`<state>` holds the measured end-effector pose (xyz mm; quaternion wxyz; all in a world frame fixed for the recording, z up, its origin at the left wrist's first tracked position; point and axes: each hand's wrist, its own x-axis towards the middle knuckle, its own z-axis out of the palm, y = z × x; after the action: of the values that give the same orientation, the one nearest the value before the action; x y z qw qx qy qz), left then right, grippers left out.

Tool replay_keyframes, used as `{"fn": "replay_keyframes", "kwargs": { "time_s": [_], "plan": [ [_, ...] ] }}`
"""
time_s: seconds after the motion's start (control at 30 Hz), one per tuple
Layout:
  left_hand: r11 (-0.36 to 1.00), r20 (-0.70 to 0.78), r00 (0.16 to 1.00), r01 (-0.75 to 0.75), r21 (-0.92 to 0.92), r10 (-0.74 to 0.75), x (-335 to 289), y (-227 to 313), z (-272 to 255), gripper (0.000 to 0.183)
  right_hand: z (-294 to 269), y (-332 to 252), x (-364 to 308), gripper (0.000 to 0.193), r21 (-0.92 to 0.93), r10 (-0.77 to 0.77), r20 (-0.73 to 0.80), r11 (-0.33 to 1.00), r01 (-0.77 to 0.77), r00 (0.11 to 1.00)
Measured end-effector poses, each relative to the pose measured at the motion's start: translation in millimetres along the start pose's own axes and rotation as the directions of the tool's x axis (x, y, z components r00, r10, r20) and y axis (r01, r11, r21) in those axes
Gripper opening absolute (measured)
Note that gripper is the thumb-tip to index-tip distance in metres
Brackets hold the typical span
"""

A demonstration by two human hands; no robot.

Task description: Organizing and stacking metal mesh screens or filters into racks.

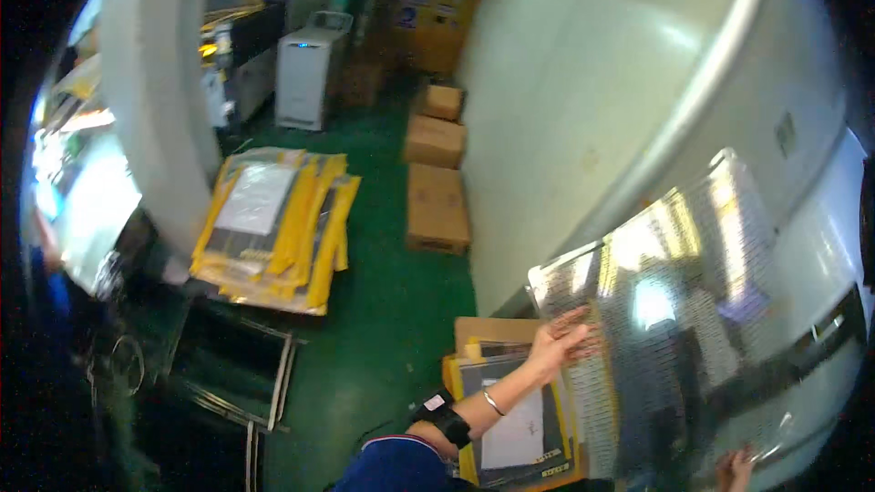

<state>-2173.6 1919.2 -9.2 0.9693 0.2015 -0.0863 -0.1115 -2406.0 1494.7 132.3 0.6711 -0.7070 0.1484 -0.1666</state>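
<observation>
The left hand [561, 343] is gripping the near side edge of a large, glossy see-through panel [670, 337] — its fingers are bending over that edge, closed rather than spread. The panel is standing out from it toward three o'clock, slanting and catching bright reflections. At four o'clock the right hand [735, 470] is showing low beside the panel; blur and the picture's edge are hiding whether it is pinching or only touching.

The step in hand seems to be holding the panel up and steadying it. Any next move would be calling for support at both sides, as a sheet this broad could be flexing or slipping.

At seven o'clock, under the left forearm, yellow-edged packs [512, 428] are lying in a carton [497, 330], crowding the space below the panel. From twelve to one o'clock a pale wall [565, 82] and a thick pipe [688, 114] are likely limiting any swing that way. Farther out, brown cartons [437, 205] are lining the wall at eleven, a pile of yellow-edged packages [310, 237] is sitting at ten, and a white cabinet [303, 82] is standing beyond — between ten and eleven.
</observation>
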Motion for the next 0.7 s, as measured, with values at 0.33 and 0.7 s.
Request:
{"fn": "replay_keyframes", "kwargs": {
  "time_s": [0.33,0.7],
  "plan": [
    [0.37,-0.262,0.684,-0.013,0.929,0.681,-167.4,30.3,-91.2,0.025,165.8,203.7,62.7,0.055,-0.043,0.265,0.219,0.964,-0.262,0.939],
    [-0.676,0.14,0.901,0.198,0.71,0.411,-359.1,-1.1,-19.1,0.049,309.9,310.8,-33.1,0.027,-0.249,0.548,0.803,0.667,-0.702,0.235]
  ]
}}
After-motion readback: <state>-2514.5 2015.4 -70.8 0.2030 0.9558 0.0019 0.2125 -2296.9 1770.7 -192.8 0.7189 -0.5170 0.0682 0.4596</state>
